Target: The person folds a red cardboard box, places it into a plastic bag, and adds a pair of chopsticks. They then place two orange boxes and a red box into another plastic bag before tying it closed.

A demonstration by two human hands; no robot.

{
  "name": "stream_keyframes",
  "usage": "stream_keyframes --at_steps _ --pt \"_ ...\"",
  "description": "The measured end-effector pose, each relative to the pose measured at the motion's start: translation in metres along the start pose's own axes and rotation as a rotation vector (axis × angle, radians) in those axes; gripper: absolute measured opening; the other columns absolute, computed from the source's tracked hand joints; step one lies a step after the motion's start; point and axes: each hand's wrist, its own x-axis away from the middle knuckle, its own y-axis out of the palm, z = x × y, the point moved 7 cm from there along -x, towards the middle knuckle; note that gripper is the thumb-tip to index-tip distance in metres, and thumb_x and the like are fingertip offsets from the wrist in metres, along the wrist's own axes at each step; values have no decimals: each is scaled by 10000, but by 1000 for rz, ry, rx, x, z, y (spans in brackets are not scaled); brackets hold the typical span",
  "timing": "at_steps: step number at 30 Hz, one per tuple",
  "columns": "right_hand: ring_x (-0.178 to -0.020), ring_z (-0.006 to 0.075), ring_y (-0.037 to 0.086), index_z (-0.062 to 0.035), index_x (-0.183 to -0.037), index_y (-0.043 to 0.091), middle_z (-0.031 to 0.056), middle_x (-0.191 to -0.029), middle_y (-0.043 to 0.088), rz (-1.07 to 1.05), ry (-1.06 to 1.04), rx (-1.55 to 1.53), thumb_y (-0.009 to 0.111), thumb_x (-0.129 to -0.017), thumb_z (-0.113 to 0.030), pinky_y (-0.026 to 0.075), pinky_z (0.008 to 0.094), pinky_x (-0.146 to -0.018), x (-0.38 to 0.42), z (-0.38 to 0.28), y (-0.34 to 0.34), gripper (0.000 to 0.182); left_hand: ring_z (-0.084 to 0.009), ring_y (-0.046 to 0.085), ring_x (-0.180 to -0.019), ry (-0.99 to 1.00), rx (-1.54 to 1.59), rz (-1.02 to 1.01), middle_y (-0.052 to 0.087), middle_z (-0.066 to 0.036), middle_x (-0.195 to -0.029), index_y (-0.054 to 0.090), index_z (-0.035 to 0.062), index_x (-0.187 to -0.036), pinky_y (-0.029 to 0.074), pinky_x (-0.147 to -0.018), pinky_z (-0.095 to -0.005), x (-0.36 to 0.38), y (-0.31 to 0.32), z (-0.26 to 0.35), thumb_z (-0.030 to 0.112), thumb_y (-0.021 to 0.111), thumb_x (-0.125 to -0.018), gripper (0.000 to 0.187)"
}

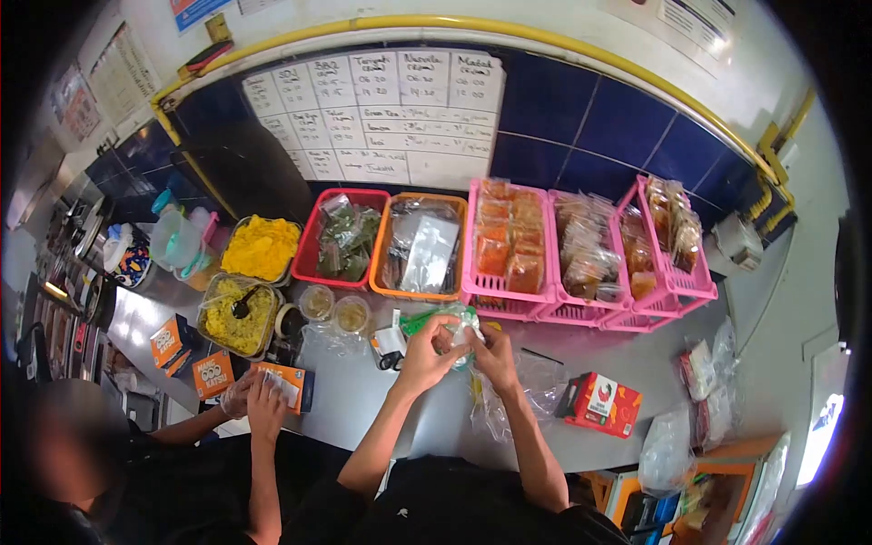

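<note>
Near the centre of the frame, the person's left hand (427, 352) and right hand (497, 360) pinch a crumpled plastic bag (466, 328) between them (contents hard to make out), probably steadying it above the table (440, 415).

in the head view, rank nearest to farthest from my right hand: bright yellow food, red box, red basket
From your right hand:
1. Red box, on the counter to its right
2. Red basket, ahead and left
3. Bright yellow food, farther left
</note>
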Motion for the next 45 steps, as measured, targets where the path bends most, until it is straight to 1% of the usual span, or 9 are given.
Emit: stream_keyframes --at_steps 9,13,17,23,26,34,40,43,45 --pt "-626 88 557 8 -1098 599 37 -791 621 93 91 -143 645 -930 -163 450 262 -511 91 24 -46 244 -93 538 -1024 -276 634 -71 557 15 -1021 587 74 -1073 457 -915 -279 70 61 -9 34 737 -865 260" --pt "-728 147 628 39 -1143 591 75 -866 668 450 -2 -117 615 -946 -165 506 293 -588 110 47 -69 285 -100 563 -1009 -111 579 -64 614 1 -1029 596 67 -1123 459 -878 -282 89 70 9 66 742 -877 286" --pt "-799 133 630 50 -1234 556 95 -990 674 328 144 -446 612 -974 -189 531 299 -678 122 35 -50 358 -109 586 -976 -214 554 1 668 -26 -1041 641 43 -1143 457 -851 -273 91 74 -10 61 722 -895 261" --pt "-820 126 630 56 -1202 580 79 -991 673 272 97 -302 669 -916 -156 528 300 -703 113 66 -49 368 -124 609 -995 -267 456 -51 694 -51 -1018 705 20 -1035 464 -873 -287 100 73 -25 44 678 -928 113" --pt "-779 128 627 63 -1134 615 81 -958 674 388 58 -240 660 -880 -130 526 294 -686 110 66 -61 322 -129 612 -994 -18 338 -7 688 -46 -1000 700 21 -1043 460 -890 -295 102 67 1 38 661 -937 114" --pt "-794 125 623 47 -1076 634 59 -949 667 552 12 -285 595 -927 -112 515 305 -615 88 76 -74 221 -157 617 -1058 -14 920 9 646 -44 -1094 610 35 -1137 451 -991 -324 106 57 43 95 696 -907 253" --pt "-881 154 609 43 -1169 593 87 -990 663 546 -39 -226 590 -920 -95 500 325 -749 88 32 -99 285 -128 647 -907 99 922 296 642 -43 -1028 500 84 -1077 543 -732 -271 101 4 80 201 706 -913 288" --pt "-853 146 587 26 -1124 596 69 -962 653 467 -115 -176 577 -919 -66 491 325 -762 91 -19 -82 225 -46 498 -584 -31 374 170 610 -7 -854 473 60 -1334 379 -498 -206 77 3 58 184 674 -945 456" --pt "-830 131 557 18 -1066 593 56 -931 632 372 -298 -145 584 -907 -26 475 307 -762 93 -51 -65 166 -50 527 -621 -50 296 34 616 -22 -865 437 70 -1398 400 -523 -200 71 21 46 142 659 -940 514"
